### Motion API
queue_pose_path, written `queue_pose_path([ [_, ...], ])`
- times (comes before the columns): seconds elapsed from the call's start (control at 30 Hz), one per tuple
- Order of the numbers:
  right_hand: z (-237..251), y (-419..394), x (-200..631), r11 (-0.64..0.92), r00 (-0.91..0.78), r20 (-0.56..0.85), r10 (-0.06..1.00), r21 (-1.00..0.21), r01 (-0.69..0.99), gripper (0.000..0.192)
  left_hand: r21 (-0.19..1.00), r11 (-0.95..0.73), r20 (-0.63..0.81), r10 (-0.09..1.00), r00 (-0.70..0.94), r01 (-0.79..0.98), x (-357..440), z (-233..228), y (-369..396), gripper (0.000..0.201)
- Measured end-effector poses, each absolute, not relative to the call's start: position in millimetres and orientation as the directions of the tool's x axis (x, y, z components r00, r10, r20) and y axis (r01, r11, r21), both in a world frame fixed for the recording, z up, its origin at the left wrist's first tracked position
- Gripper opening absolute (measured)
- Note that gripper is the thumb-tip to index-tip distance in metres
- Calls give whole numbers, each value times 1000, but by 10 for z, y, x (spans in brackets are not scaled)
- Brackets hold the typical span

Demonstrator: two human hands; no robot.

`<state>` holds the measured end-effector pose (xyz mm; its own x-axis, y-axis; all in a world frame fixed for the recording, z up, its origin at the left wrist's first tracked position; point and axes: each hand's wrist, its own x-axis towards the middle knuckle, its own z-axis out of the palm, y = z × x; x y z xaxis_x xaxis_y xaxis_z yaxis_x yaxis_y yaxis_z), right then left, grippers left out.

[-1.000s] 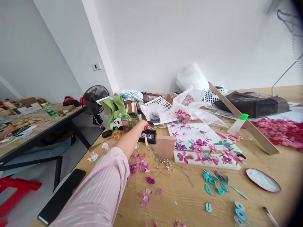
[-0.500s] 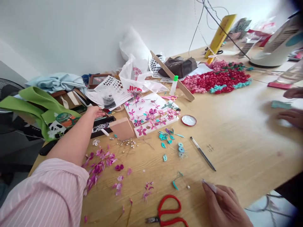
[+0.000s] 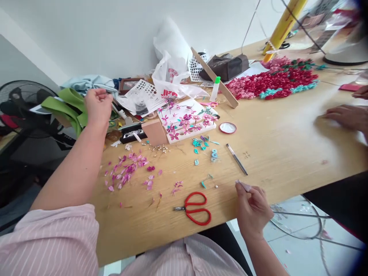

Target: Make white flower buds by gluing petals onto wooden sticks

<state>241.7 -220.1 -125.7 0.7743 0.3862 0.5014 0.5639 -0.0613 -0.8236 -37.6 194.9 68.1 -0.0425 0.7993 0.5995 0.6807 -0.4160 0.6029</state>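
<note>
My left hand [image 3: 99, 103] is raised over the far left of the table, beside a green strap-like cloth [image 3: 70, 105]. Its fingers are curled together, and whatever they may hold is hidden. Near the table's front edge, my right hand [image 3: 254, 209] pinches a small pale lilac piece [image 3: 245, 186] between thumb and fingers. To its left lie red-handled scissors [image 3: 198, 210], a white bead [image 3: 216, 186] and a teal leaf on wire [image 3: 204, 184]. Loose pink petals [image 3: 129, 168] are scattered on the left part of the table.
Finished pink flowers [image 3: 186, 122] stand on a white block. Around it are teal leaves [image 3: 199, 143], a pen [image 3: 237, 159], a small round lid [image 3: 227, 128] and a glue bottle [image 3: 215, 89]. Red flower bunches [image 3: 281, 80] lie behind. Another person's hand [image 3: 346, 117] rests at the right.
My left hand has lifted up and left, away from the black box area. My right hand keeps its pinch on the pale piece. The view has tilted, showing more of my lap.
</note>
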Motion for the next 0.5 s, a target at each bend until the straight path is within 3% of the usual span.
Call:
queue_pose_path([
  [0.07, -1273, -2212, 2420, -66, 796, 482, 367, -840, 539, 21, 671, -435, 604, 790, -103, 601, -414, 765, 1521, 34],
  [0.27, -1311, -2217, 2431, -58, 838, 418, 350, -884, 465, 26, 635, -623, 635, 757, 151, 456, -443, 578, -94, 30],
  [0.5, -1249, -2188, 2386, -3, 872, 361, 332, -924, 383, 27, 722, -492, 402, 870, 284, 486, -293, -24, -1069, 6],
])
